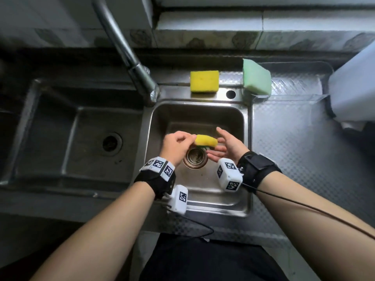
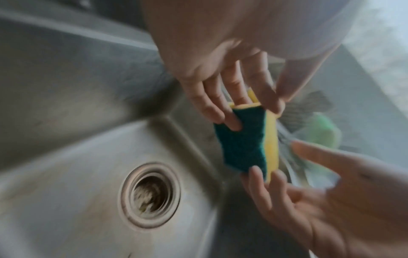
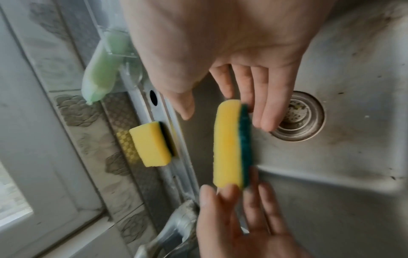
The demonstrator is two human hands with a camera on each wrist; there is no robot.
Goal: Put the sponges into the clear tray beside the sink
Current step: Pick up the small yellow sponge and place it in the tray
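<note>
My left hand pinches one end of a yellow sponge with a dark green scrub side, held above the small sink's drain. My right hand is open beside it, its straight fingers at the sponge's other end. A second yellow sponge lies on the sink's back rim. A pale green sponge leans at the near left corner of the clear tray, which sits on the counter right of the sink.
A steel faucet arches over the divider between the small sink and a larger dark basin at left. A white container stands at the far right. Tiled wall runs behind.
</note>
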